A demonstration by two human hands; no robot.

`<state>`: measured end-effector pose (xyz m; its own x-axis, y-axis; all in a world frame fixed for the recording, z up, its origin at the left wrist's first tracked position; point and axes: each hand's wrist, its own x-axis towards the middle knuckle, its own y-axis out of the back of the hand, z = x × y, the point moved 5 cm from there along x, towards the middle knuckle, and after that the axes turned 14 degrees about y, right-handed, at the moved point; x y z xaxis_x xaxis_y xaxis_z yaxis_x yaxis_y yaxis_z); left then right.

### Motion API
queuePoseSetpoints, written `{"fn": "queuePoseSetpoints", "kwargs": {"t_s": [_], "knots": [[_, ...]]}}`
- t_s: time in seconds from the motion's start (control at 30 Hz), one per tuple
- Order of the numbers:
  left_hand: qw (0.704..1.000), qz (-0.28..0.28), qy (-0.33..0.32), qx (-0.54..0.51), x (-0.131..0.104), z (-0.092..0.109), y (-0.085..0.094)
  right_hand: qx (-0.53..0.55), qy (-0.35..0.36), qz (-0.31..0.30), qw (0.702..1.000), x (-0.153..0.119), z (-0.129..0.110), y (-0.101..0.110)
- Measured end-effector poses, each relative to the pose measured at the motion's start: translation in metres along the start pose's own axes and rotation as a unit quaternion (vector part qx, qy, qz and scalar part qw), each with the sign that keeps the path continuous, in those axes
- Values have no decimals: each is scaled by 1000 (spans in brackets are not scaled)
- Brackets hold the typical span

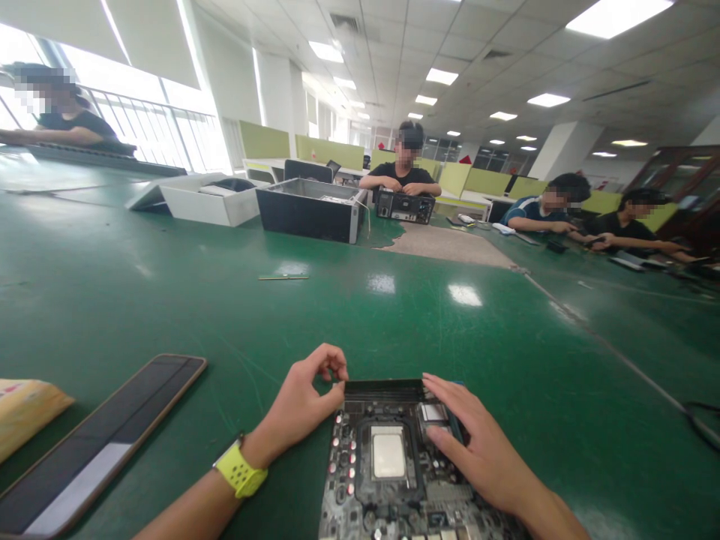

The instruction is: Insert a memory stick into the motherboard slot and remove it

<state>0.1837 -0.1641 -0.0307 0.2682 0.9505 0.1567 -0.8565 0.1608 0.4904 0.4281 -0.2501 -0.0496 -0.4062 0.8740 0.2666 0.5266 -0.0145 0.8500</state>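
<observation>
A computer motherboard lies at the bottom centre, with a pale square processor in its socket. Dark memory slots or modules run along its far edge. My left hand, with a yellow-green watch strap on the wrist, has its thumb and index finger curled together at the far left corner of the board; what lies between the fingertips is too small to tell. Over the right side of the board rests my right hand, its fingers stretched and thumb apart, near a silver heatsink.
A phone and a yellow packet lie at left on the green table. Further back stand a white box, an open computer case and another case before a person. Other people sit at far left and right.
</observation>
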Motion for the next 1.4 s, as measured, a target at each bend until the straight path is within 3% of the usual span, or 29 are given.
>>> {"fn": "queuePoseSetpoints", "kwargs": {"t_s": [0.43, 1.07, 1.4], "knots": [[1000, -6, -8, 27, -1, 0, -3, -6, 9, -2, 1000, 1, -4, 1], [999, -24, -17, 35, -3, -1, -6, 18, -35, -22, 999, 0, 1, 0], [999, -10, -17, 38, -2, -4, -5, -4, -12, -31, 999, 0, 0, -3]]}}
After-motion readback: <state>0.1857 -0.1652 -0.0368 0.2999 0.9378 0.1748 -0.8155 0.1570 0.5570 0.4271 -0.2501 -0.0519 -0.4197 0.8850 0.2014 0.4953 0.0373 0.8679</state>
